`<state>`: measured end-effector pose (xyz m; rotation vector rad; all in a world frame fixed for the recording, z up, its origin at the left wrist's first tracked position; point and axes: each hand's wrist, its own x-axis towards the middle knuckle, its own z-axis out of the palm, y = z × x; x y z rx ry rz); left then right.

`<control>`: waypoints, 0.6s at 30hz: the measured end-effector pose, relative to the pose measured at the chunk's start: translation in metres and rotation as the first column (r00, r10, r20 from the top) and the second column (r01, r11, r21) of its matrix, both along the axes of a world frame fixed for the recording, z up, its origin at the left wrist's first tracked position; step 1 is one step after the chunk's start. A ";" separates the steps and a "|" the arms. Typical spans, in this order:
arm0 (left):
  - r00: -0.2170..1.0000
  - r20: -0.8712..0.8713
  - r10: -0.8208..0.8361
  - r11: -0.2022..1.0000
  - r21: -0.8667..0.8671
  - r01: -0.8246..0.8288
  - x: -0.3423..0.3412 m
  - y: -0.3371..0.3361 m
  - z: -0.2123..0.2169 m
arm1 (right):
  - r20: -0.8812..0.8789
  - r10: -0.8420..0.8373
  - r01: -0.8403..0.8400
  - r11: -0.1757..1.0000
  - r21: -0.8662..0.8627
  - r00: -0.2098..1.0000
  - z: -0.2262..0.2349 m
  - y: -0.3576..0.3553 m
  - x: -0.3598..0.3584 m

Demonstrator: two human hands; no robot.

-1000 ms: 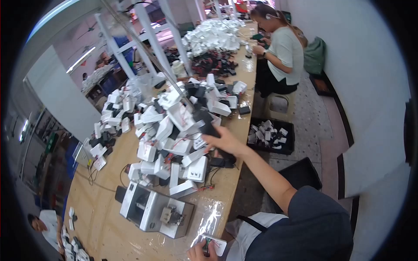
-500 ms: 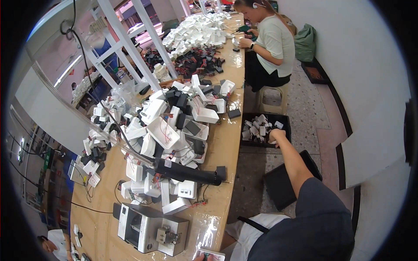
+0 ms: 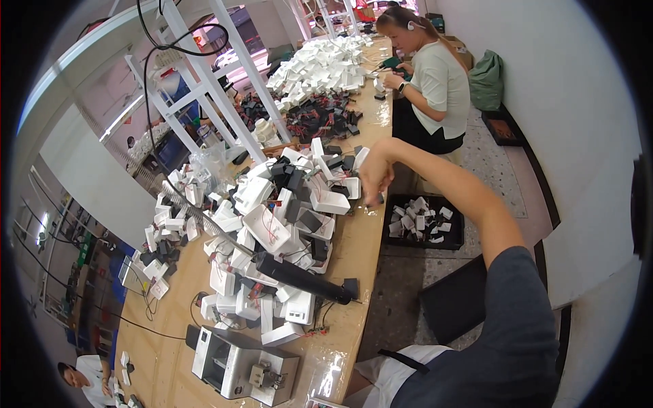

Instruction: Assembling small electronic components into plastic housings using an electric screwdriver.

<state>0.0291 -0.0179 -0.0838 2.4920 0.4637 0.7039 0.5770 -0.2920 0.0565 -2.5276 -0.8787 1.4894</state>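
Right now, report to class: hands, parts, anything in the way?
Left hand out of view. Right hand at black block, grip unclear. Pile beside it. Black tube over pile's near end, clear of hand.

head | right hand (image 3: 378,171) over table (image 3: 362,255) edge | fingertips at black block (image 3: 373,202) | white housings (image 3: 267,230) heaped nearby

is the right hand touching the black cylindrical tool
Apart: in the head view, bare tabletop shows plainly between the right hand and the black cylindrical tool.
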 end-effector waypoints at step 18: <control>0.998 -0.065 0.007 0.997 -0.076 -0.012 0.000 -0.005 0.007 | 0.380 -0.495 -0.381 0.104 0.919 0.781 -0.023 0.106 -0.186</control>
